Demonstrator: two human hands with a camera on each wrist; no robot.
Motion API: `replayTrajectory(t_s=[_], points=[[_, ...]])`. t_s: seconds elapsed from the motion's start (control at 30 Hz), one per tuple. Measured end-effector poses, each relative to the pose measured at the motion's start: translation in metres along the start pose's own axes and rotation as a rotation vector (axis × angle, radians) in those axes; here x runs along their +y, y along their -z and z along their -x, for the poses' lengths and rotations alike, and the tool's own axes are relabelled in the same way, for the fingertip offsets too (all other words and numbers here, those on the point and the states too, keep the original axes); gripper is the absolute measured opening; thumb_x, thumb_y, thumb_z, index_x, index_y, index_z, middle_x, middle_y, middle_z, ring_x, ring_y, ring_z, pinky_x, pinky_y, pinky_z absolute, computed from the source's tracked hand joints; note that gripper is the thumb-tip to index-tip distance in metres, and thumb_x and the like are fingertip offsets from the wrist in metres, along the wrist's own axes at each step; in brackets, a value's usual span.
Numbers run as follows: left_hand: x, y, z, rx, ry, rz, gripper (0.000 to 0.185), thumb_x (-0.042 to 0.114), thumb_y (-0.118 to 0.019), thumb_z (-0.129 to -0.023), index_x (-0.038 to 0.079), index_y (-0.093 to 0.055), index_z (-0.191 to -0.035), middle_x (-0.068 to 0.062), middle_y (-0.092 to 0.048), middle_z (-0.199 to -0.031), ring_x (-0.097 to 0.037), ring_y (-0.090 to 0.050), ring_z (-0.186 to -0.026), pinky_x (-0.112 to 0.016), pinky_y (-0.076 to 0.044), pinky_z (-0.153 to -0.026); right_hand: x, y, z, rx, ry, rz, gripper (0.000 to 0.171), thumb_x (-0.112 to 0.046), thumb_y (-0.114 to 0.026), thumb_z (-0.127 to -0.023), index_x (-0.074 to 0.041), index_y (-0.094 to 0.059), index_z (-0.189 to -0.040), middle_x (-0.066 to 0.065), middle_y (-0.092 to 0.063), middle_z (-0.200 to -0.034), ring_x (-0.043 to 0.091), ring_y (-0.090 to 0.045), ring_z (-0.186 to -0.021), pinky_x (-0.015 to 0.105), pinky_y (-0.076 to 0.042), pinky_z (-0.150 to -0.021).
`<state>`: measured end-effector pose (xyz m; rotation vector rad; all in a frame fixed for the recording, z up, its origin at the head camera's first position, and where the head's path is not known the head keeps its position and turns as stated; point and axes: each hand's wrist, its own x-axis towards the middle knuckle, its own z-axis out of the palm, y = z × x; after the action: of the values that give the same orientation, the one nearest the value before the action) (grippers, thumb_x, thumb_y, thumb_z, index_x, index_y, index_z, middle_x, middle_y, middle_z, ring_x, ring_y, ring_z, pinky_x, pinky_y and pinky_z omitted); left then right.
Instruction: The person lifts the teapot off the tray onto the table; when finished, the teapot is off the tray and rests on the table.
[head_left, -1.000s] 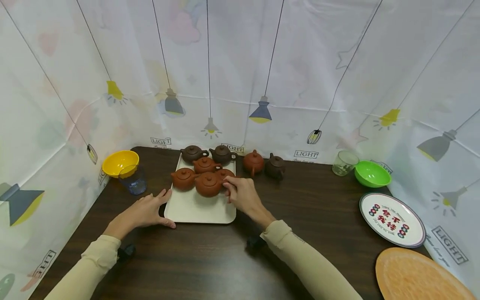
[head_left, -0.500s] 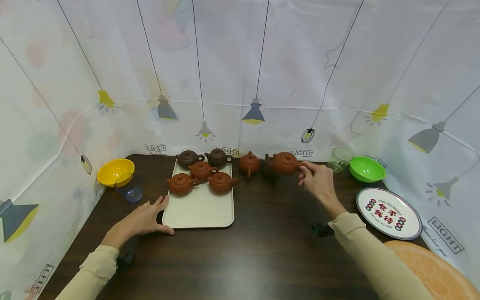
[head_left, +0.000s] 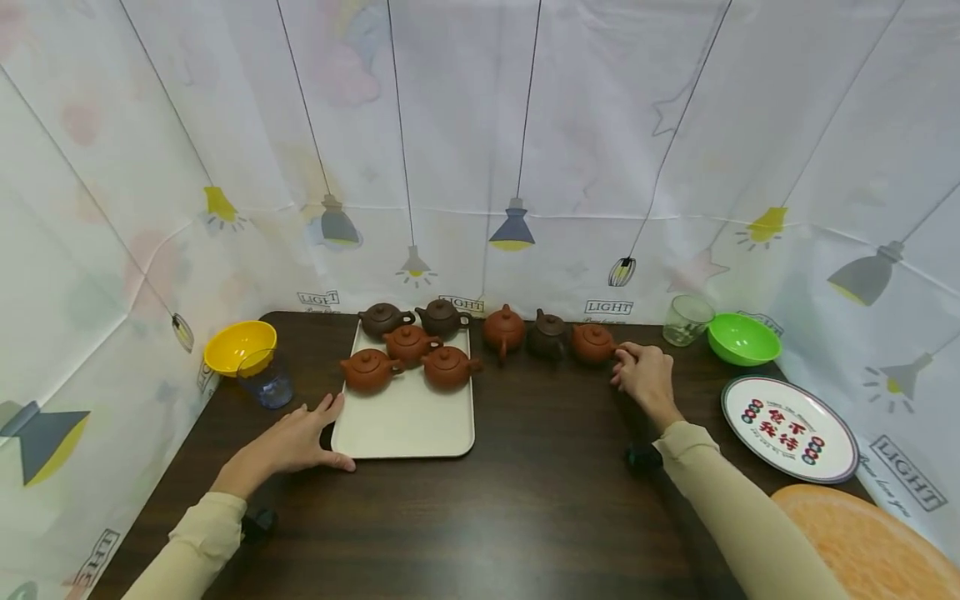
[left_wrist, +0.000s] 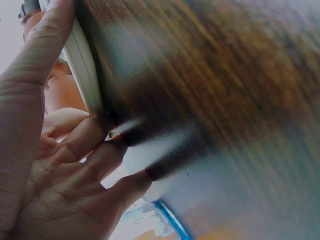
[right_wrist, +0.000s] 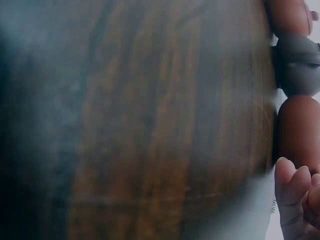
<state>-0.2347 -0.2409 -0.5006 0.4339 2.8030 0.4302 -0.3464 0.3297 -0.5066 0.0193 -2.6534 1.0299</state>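
Note:
My right hand (head_left: 647, 382) pinches the handle of a reddish-brown teapot (head_left: 592, 343), which stands at the right end of a row at the back of the table. Beside it are a dark brown teapot (head_left: 548, 334) and another reddish one (head_left: 503, 330). In the right wrist view, fingertips (right_wrist: 284, 172) lie close against the held teapot (right_wrist: 298, 127). My left hand (head_left: 296, 440), thumb and fingers spread, touches the left edge of a cream tray (head_left: 405, 421). Several teapots stand on the tray's far half, among them a reddish one (head_left: 447, 367) and a dark one (head_left: 443, 317).
At the back left stand a yellow bowl (head_left: 238, 348) and a bluish glass (head_left: 267, 385). On the right are a clear glass (head_left: 686, 321), a green bowl (head_left: 742, 340), a white plate (head_left: 789, 429) with red characters and an orange-tan oval mat (head_left: 862, 537). A printed curtain (head_left: 562, 150) closes off the back.
My right hand has carried the reddish teapot from the tray rightward through the air and lowered it beside the dark teapot. My left hand has stayed at the tray's edge.

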Motion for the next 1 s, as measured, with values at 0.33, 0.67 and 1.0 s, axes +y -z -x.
replayTrajectory(t_s=[0.33,0.67,1.0], points=[[0.001,-0.001,-0.002,-0.006,-0.015,0.01,0.125,0.07,-0.083,-0.08,-0.004,-0.03,-0.167,-0.04,-0.034,-0.165,-0.078,-0.041,-0.136,-0.077,-0.041,-0.112,-0.019,0.003,0.007,0.029,0.155,0.102,0.031,-0.019,-0.065,-0.108,0.003,-0.067,-0.131,0.009,-0.073,-0.066,0.008,-0.061,-0.044,0.032,-0.053,-0.05],[0.0,-0.002,-0.001,0.006,-0.016,0.025,0.125,0.07,-0.083,-0.081,-0.004,-0.03,-0.166,-0.041,-0.034,-0.165,-0.078,-0.04,-0.136,-0.078,-0.04,-0.112,-0.111,-0.05,0.015,-0.353,0.338,-0.148,0.019,-0.028,-0.067,-0.108,-0.013,-0.076,-0.116,0.012,-0.076,-0.078,0.028,-0.07,-0.056,0.031,-0.053,-0.048],[0.001,0.0,0.0,0.003,-0.008,0.039,0.124,0.068,-0.084,-0.081,-0.005,-0.03,-0.166,-0.041,-0.033,-0.165,-0.078,-0.039,-0.137,-0.077,-0.038,-0.115,-0.147,-0.12,0.024,-0.426,0.3,-0.235,0.033,-0.018,-0.072,-0.104,-0.007,-0.075,-0.135,0.017,-0.08,-0.099,0.025,-0.079,-0.07,0.029,-0.062,-0.064]])
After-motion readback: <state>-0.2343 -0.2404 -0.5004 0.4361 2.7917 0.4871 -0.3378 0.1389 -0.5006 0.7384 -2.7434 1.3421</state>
